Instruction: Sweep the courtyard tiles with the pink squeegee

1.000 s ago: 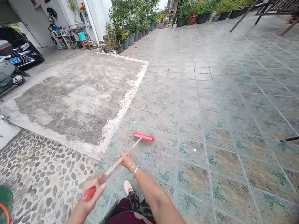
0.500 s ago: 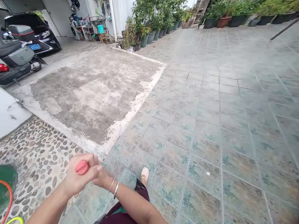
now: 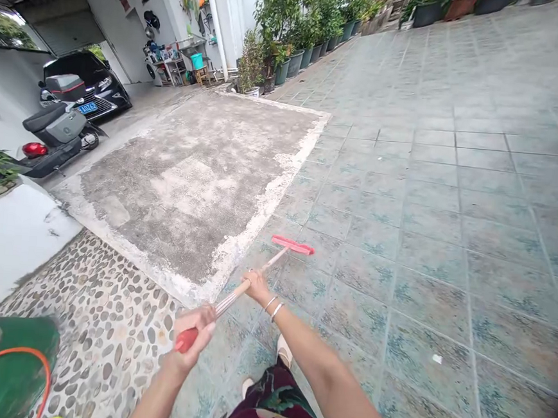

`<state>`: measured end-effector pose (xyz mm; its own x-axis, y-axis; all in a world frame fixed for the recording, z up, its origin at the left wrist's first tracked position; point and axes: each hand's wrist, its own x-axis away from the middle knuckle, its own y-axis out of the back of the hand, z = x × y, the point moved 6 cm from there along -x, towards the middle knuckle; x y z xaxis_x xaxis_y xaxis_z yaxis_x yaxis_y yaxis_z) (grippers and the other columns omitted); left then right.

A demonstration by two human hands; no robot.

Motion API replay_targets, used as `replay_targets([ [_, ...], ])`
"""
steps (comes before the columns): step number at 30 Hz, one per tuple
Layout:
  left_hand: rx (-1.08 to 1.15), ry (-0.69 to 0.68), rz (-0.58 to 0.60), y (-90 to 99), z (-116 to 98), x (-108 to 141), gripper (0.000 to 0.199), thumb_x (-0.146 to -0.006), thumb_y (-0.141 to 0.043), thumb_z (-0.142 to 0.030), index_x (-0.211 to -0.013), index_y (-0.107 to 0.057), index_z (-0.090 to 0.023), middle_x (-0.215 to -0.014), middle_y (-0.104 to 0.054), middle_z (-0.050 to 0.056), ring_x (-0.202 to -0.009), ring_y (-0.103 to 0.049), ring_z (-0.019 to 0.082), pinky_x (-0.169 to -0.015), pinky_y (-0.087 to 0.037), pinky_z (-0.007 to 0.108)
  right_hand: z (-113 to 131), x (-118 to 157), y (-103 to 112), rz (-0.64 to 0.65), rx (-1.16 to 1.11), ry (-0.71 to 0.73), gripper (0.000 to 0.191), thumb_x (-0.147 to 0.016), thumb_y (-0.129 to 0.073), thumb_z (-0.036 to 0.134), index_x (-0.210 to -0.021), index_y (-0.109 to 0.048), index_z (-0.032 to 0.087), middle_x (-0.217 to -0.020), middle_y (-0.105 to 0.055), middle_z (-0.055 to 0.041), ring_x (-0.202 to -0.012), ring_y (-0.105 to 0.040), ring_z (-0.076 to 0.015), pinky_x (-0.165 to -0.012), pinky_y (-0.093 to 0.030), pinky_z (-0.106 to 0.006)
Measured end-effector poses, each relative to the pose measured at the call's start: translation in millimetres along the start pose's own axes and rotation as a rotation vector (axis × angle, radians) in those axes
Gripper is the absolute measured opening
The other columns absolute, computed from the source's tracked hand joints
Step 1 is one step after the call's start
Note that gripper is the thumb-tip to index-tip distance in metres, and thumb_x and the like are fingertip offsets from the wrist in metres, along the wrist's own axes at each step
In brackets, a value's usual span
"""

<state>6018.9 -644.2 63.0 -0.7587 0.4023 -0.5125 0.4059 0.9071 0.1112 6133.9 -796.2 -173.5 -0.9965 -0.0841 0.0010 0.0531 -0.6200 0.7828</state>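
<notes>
Hands (image 3: 225, 311) grip broom (image 3: 275, 260), head ahead on tiles (image 3: 425, 246).

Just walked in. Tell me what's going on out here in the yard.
A person is working a long-handled broom across the tiled floor with both hands. The left hand wraps the red end of the handle near the body. The right hand, with bracelets at the wrist, grips the shaft farther down. The pink broom head rests on the tiles beside the edge of the bare concrete patch. A small white scrap lies on the tiles to the right.
</notes>
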Motion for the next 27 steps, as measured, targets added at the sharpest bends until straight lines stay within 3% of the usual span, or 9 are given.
replay_targets([
  [3, 0.019, 0.007, 0.043, 2.9, -59.5, -42.4, 0.033, -0.094, -0.054, -0.012, -0.065, -0.04, -0.019, -0.056, -0.043, -0.004, -0.053, -0.043, 0.01, -0.057, -0.04, 0.03, 34.6, 26.1, 1.2, -0.034, -0.051, -0.008, 0.026, -0.091, -0.056, 0.02, -0.068, -0.067, 0.016, -0.078, -0.076, -0.0123, -0.076, -0.068, -0.0206, -0.072, -0.048, -0.029],
  [5, 0.028, 0.039, 0.055, -1.3, -85.6, -70.4, 0.034, -0.095, -0.055, -0.015, -0.065, -0.04, -0.02, -0.053, -0.041, -0.005, -0.049, -0.041, 0.01, -0.054, -0.039, 0.029, 57.3, 46.6, -2.5, -0.035, -0.106, 0.019, 0.021, -0.085, -0.062, 0.018, -0.064, -0.064, 0.018, -0.07, -0.075, -0.0063, -0.066, -0.066, -0.0167, -0.062, -0.044, -0.025],
  [7, 0.039, 0.098, 0.057, -15.7, -89.4, -92.6, 0.035, -0.094, -0.058, -0.017, -0.064, -0.039, -0.02, -0.05, -0.039, -0.006, -0.047, -0.039, 0.009, -0.053, -0.038, 0.028, 64.8, 64.6, -3.4, -0.044, -0.163, 0.045, 0.021, -0.08, -0.063, 0.017, -0.059, -0.06, 0.019, -0.062, -0.071, -0.0017, -0.056, -0.062, -0.0136, -0.053, -0.039, -0.024],
  [9, 0.064, 0.148, 0.078, -41.0, -76.0, -107.6, 0.038, -0.093, -0.061, -0.017, -0.063, -0.037, -0.019, -0.048, -0.038, -0.007, -0.045, -0.037, 0.008, -0.052, -0.036, 0.027, 50.6, 76.3, 1.6, -0.068, -0.198, 0.052, 0.021, -0.075, -0.063, 0.014, -0.056, -0.056, 0.02, -0.057, -0.068, -0.0001, -0.052, -0.058, -0.0125, -0.05, -0.034, -0.024],
  [11, 0.11, 0.144, 0.118, -73.4, -56.4, -115.7, 0.04, -0.092, -0.062, -0.017, -0.062, -0.035, -0.019, -0.048, -0.036, -0.007, -0.047, -0.036, 0.008, -0.053, -0.036, 0.026, 15.1, 81.0, 13.3, -0.102, -0.202, 0.029, 0.021, -0.072, -0.062, 0.011, -0.055, -0.055, 0.02, -0.057, -0.067, -0.0011, -0.053, -0.058, -0.0131, -0.051, -0.034, -0.025],
  [14, 0.181, 0.046, 0.23, -127.5, -28.2, -114.5, 0.038, -0.092, -0.061, -0.017, -0.065, -0.035, -0.02, -0.052, -0.035, -0.007, -0.05, -0.037, 0.008, -0.057, -0.038, 0.027, -62.8, 80.5, 37.5, -0.129, -0.129, -0.046, 0.02, -0.075, -0.061, 0.009, -0.059, -0.058, 0.02, -0.062, -0.07, -0.0044, -0.059, -0.06, -0.0153, -0.058, -0.039, -0.028],
  [19, 0.16, -0.145, 0.408, -203.6, 25.9, -79.6, 0.029, -0.094, -0.053, -0.02, -0.071, -0.036, -0.022, -0.056, -0.039, -0.006, -0.052, -0.039, 0.01, -0.061, -0.038, 0.031, -184.4, 80.7, 73.7, -0.12, -0.014, -0.174, 0.023, -0.087, -0.058, 0.015, -0.065, -0.064, 0.019, -0.069, -0.07, -0.0075, -0.069, -0.061, -0.0186, -0.072, -0.044, -0.03],
  [24, 0.038, -0.21, 0.547, -252.9, 78.3, -38.7, 0.03, -0.095, -0.049, -0.033, -0.07, -0.035, -0.023, -0.057, -0.042, -0.002, -0.056, -0.042, 0.015, -0.058, -0.036, 0.034, -251.5, 92.1, 106.5, -0.133, 0.031, -0.277, 0.013, -0.085, -0.069, 0.022, -0.072, -0.07, 0.02, -0.081, -0.072, -0.0084, -0.083, -0.063, -0.0216, -0.08, -0.046, -0.03],
  [27, 0.056, -0.178, 0.602, -271.1, 77.2, -47.0, 0.034, -0.095, -0.053, -0.039, -0.07, -0.035, -0.023, -0.059, -0.045, -0.001, -0.059, -0.044, 0.016, -0.059, -0.037, 0.033, -270.1, 101.6, 137.3, -0.217, 0.051, -0.344, 0.014, -0.086, -0.072, 0.026, -0.075, -0.07, 0.018, -0.09, -0.074, -0.011, -0.091, -0.065, -0.0229, -0.084, -0.046, -0.03],
])
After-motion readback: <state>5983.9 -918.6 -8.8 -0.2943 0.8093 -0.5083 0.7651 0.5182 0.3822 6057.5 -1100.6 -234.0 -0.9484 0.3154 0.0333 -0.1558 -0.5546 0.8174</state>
